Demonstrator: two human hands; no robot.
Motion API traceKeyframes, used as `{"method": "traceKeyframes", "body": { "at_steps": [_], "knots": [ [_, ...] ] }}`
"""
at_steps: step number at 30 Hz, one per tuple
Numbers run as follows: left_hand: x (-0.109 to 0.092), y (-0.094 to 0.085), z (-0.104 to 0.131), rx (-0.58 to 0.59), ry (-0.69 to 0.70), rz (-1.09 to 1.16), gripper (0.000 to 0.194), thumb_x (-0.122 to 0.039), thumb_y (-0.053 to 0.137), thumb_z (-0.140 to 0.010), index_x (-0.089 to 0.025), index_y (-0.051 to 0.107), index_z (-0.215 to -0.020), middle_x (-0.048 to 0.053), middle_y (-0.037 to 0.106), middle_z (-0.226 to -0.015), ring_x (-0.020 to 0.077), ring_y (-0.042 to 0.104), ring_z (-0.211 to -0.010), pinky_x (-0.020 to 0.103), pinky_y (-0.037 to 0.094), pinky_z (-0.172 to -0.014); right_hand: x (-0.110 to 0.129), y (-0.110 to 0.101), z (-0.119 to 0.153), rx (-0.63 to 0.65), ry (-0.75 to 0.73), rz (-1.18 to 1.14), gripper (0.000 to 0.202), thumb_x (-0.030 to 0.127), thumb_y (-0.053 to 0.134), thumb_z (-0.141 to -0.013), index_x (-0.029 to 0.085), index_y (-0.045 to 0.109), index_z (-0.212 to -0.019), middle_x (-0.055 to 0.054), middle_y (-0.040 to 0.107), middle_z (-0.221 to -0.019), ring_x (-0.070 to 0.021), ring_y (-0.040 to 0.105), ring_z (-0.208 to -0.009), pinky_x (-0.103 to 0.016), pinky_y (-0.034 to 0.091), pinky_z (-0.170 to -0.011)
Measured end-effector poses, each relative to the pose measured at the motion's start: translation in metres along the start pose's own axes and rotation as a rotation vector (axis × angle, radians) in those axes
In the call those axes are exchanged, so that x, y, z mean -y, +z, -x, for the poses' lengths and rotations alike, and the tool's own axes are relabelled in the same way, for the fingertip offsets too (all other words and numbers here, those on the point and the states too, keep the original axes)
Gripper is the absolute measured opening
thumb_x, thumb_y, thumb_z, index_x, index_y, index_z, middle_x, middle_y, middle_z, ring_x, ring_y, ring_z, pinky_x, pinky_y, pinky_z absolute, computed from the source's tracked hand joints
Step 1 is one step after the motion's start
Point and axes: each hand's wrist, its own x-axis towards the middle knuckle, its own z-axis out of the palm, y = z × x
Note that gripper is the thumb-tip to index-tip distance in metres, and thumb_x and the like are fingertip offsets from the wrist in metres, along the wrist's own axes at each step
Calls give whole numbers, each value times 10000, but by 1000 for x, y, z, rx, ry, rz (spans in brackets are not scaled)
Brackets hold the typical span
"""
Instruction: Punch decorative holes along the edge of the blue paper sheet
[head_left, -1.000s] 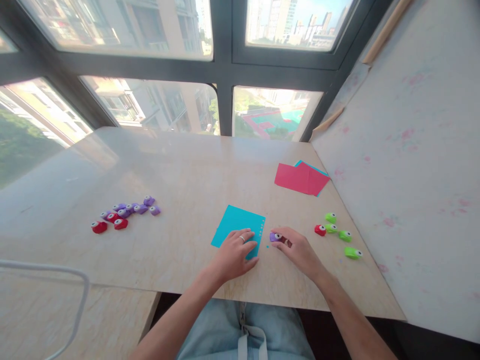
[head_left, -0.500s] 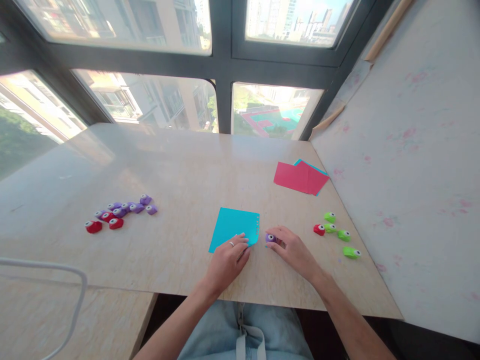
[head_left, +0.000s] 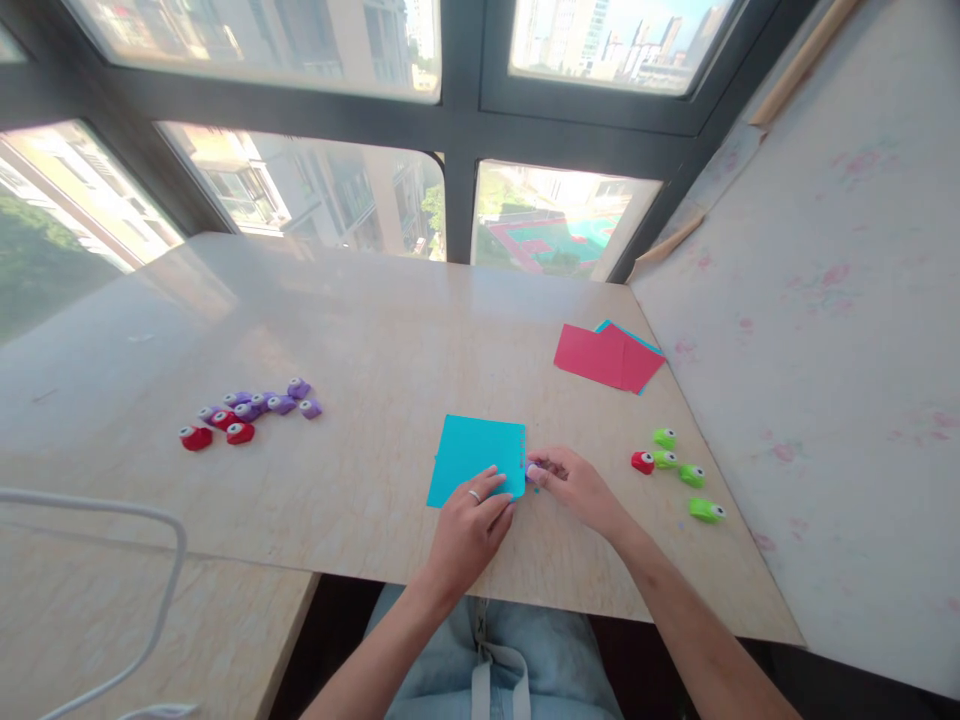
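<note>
A blue sheet of paper [head_left: 472,455] lies on the table, with a column of small punched holes along its right edge. The fingers of my left hand [head_left: 471,520] rest spread on the sheet's lower right part. Against that right edge is a purple craft punch [head_left: 532,471], held between the thumb and fingers of my right hand [head_left: 574,485], which cover most of it. Tiny blue scraps lie just below the punch.
Several purple punches [head_left: 281,404] and red punches [head_left: 240,433] sit at the left. Green punches [head_left: 691,475] and a red one [head_left: 642,462] are at the right. Pink sheets [head_left: 592,355] lie farther back. A white cable [head_left: 178,560] curves at lower left.
My right hand has brought the purple punch left against the paper's edge, and its thumb now covers the top. The view has shifted slightly.
</note>
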Motion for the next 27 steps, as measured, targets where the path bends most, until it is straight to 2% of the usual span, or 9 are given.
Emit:
{"method": "traceKeyframes", "body": {
  "at_steps": [3,6,9,13,17,21,24,27],
  "knots": [
    [-2,0,3,-22,56,-63,192,-228,526,-945,-182,708,-905,82,671,-1177,278,594,-1178,439,545,-917,1,-5,-6,73,113,-67,446,482,607,-817,131,684,-1081,-91,679,-982,-219,629,-853,-342,497,-781],
    [-7,0,5,-39,81,-119,195,-222,527,-943,-179,707,-880,101,654,-1210,307,560,-1221,465,548,-890,11,-11,-10,165,203,-107,469,504,615,-784,120,678,-1045,-90,687,-941,-211,632,-823,-293,485,-687],
    [-13,0,5,-37,76,-165,193,-218,533,-940,-175,698,-850,113,629,-1257,323,529,-1256,479,544,-881,21,-16,-12,191,248,-77,476,522,620,-774,120,676,-1022,-88,683,-914,-202,621,-806,-263,448,-613],
    [-13,1,7,-75,33,-127,164,-223,551,-935,-191,709,-903,95,632,-1256,308,546,-1236,470,547,-883,24,-20,-13,218,253,-67,504,549,622,-765,113,674,-1012,-93,675,-916,-195,608,-797,-256,424,-588],
    [-9,4,9,-126,-21,-41,146,-226,578,-922,-210,723,-929,72,651,-1226,283,564,-1213,445,547,-896,22,-20,-12,219,261,-56,509,557,621,-770,112,667,-1013,-91,672,-913,-189,602,-788,-259,421,-598],
    [-10,11,6,-148,-87,41,150,-250,584,-924,-224,732,-912,52,668,-1193,260,582,-1188,432,540,-910,21,-18,-11,208,255,-83,497,550,628,-773,120,656,-1021,-92,674,-941,-197,616,-834,-281,460,-693],
    [-12,14,3,-109,-84,46,142,-240,597,-913,-227,738,-903,53,672,-1186,271,588,-1176,444,534,-904,21,-17,-10,203,246,-122,499,551,637,-767,118,649,-1014,-94,676,-964,-204,624,-876,-300,472,-769],
    [-13,13,3,-44,-53,0,131,-223,613,-895,-210,738,-858,71,667,-1193,302,580,-1182,480,523,-898,22,-17,-11,205,248,-112,483,553,634,-772,131,650,-1008,-88,679,-966,-211,631,-888,-310,478,-776]
  ]
}}
